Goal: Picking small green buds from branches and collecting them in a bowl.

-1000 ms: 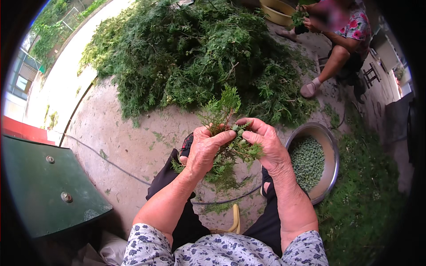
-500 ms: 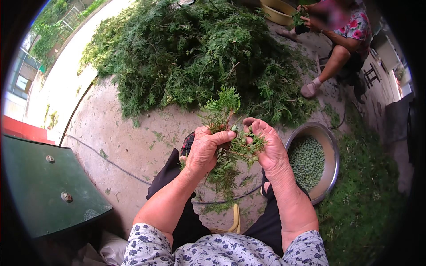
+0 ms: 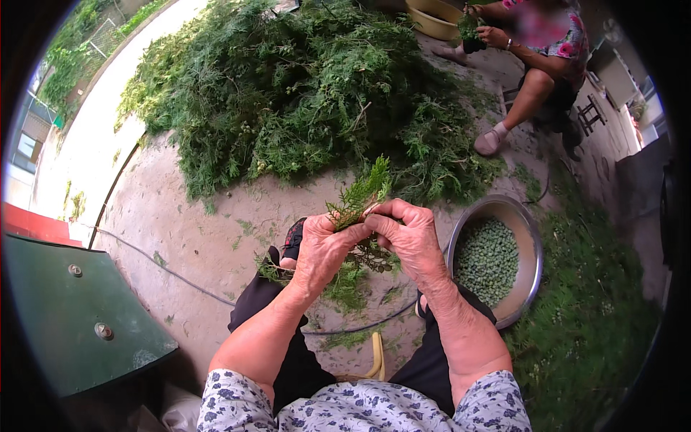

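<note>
My left hand (image 3: 322, 248) is closed round a leafy evergreen sprig (image 3: 363, 193), whose flat green fronds stick up past my fingers and also hang below them. Against it, my right hand (image 3: 409, 234) is closed in a pinch on the sprig's stem, thumb tip beside the left thumb. Whether a cone also sits between the right fingers is hidden. Just right of that hand, a steel bowl (image 3: 534, 265) holds many small, round, pale green cones (image 3: 488, 261).
A big heap of evergreen branches (image 3: 288, 93) lies ahead. Cut greenery (image 3: 590, 309) covers the ground at right. A co-worker (image 3: 540, 79) sits at far right by a yellow basin (image 3: 432, 21). A cable (image 3: 169, 270) crosses the floor; a green panel (image 3: 79, 309) stands left.
My right hand has moved left and closed beside my left hand on the sprig. The cones that showed between my hands are out of sight. The whole view has shifted slightly.
</note>
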Tool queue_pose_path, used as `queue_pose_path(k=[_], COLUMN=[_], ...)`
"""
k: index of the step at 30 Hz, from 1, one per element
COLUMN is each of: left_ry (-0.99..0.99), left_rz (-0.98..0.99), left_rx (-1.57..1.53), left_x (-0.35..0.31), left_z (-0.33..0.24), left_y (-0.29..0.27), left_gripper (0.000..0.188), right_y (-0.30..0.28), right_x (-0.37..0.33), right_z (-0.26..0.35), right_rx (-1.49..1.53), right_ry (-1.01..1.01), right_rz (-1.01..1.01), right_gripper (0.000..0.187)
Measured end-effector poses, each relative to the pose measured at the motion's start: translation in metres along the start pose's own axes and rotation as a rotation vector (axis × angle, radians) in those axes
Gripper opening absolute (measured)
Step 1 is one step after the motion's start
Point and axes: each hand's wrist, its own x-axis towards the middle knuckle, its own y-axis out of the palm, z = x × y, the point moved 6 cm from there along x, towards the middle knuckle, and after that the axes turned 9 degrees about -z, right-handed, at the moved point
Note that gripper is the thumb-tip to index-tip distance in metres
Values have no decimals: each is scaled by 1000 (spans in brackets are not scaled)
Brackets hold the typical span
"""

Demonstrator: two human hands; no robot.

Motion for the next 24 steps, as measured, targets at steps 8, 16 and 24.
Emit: queue_pose_path(k=[8,16,24], left_ry=[-189,-63,-20], left_rz=[-79,-149,-236], left_rx=[-252,-458,-672], left_x=[3,10,-7], left_z=[13,6,1], left_y=[-9,-40,-71], left_gripper=[11,19,18], right_y=[-35,-188,-392], right_x=[4,-13,-74], right_z=[-3,1,-68], right_rx=[287,-341,-941], right_ry=[240,35,120], right_rz=[-44,-437,-867], right_gripper=[13,20,33])
